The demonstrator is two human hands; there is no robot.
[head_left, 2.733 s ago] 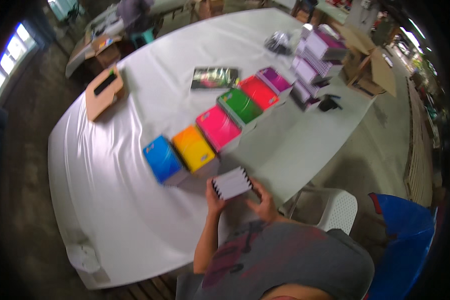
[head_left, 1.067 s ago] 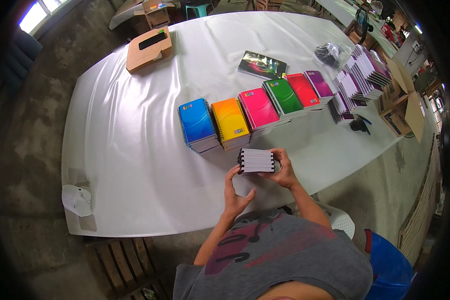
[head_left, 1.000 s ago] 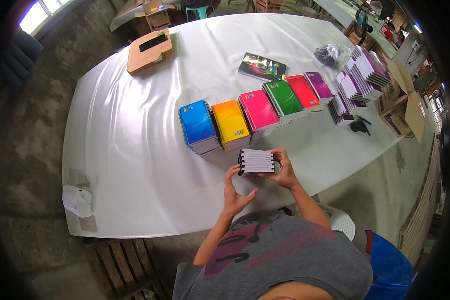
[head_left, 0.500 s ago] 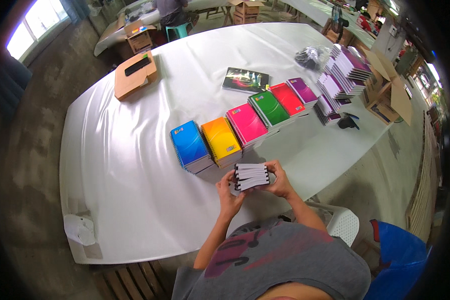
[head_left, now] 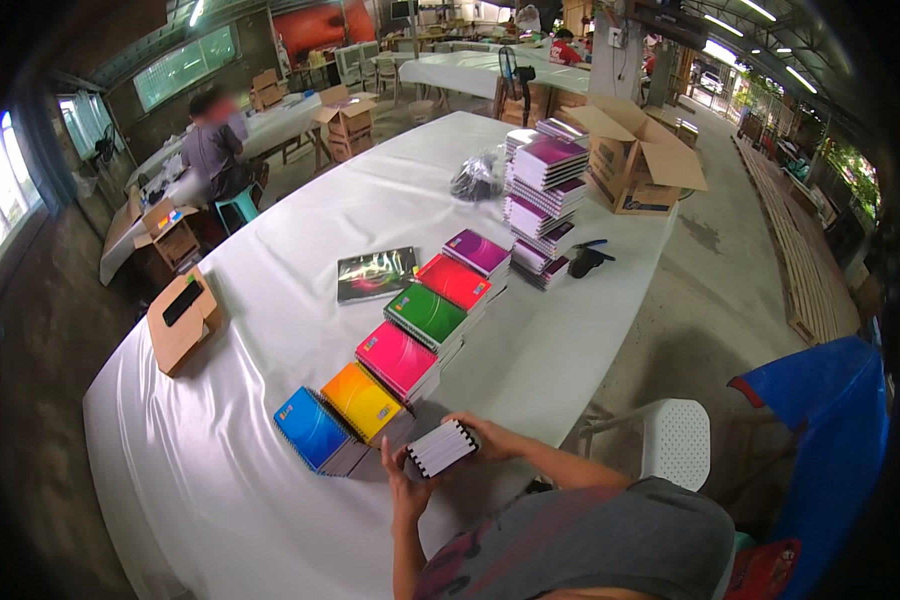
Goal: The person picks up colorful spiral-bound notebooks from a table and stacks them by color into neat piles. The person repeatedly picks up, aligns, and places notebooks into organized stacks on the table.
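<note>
Between my two hands, near the table's front edge, is a small stack of spiral notebooks (head_left: 442,448), its white page edges and dark coils facing up. My left hand (head_left: 406,487) grips its left side, with a finger pointing up beside it. My right hand (head_left: 484,438) is closed on the opposite end. Just beyond stand piles of spiral notebooks in a slanting row: blue (head_left: 313,428), yellow (head_left: 361,398), pink (head_left: 398,355), green (head_left: 426,312), red (head_left: 453,280) and purple (head_left: 477,250). Which cover colour the held notebooks have is hidden.
A tall purple notebook stack (head_left: 548,190) stands at the far right, beside a clear plastic bag (head_left: 478,176) and an open carton (head_left: 635,165). A black shiny pack (head_left: 375,275) lies behind the row. A phone (head_left: 182,303) rests on flat cardboard (head_left: 198,338). A white stool (head_left: 676,440) is at right.
My view has swung up and to the right, showing more of the room and a seated person. The held stack has turned to a slant and its notebooks look more evenly lined up.
</note>
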